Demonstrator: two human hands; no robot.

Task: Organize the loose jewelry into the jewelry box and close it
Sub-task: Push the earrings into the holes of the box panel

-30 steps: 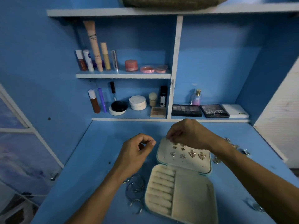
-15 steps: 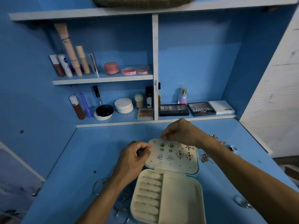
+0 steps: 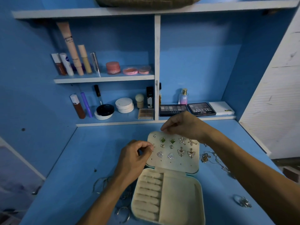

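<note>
Blue desk (image 3: 78, 159): left forearm (image 3: 103, 203) half-hides bangles (image 3: 99, 184) beside jewelry box (image 3: 180, 202).

Just beyond the right hand's (image 3: 183, 125) pinch, "NUDES" on a dark palette (image 3: 172, 109), "MATTE" on the next palette (image 3: 201, 109) rightward, "NUDE" on a white box (image 3: 221, 108), "SB" on a bottle (image 3: 183, 97) behind.

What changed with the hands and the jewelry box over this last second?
The right hand drew back to pinch the far edge of the lid, uncovering the green earrings. The left hand moved right to the lid's left edge, pinching a small earring. The jewelry box stays open; bangles and chains unmoved.
</note>
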